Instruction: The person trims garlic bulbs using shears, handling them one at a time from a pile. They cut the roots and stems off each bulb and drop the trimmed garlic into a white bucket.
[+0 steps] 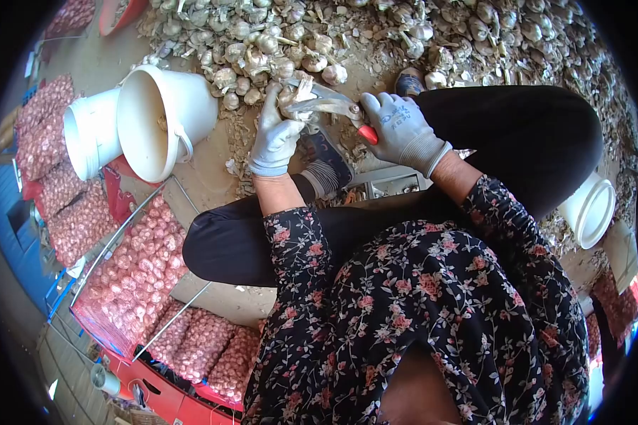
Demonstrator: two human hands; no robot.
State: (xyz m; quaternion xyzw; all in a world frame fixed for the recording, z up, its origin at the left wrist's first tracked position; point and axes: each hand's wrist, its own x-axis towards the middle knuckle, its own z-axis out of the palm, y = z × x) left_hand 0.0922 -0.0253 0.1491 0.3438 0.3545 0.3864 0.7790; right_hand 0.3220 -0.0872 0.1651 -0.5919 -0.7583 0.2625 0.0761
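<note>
My left hand (274,139), in a pale work glove, is closed around a garlic bulb (289,98) in the upper middle of the view. The bulb's dry stem points up and right. Garden shears (352,110) with a red handle are gripped in my right hand (401,129), which wears a matching glove. Their metal blades reach left, spread apart around the garlic's stem and right at my left fingers. My palm hides most of the handles. Just beyond both hands lies a big heap of garlic bulbs (268,44) with dry stems.
A white bucket (181,106) lies tilted at left, beside another white bucket (92,134). Mesh sacks of garlic (142,273) stand at lower left within a metal frame. Another white bucket (594,211) is at right. Loose skins litter the floor around my bent legs.
</note>
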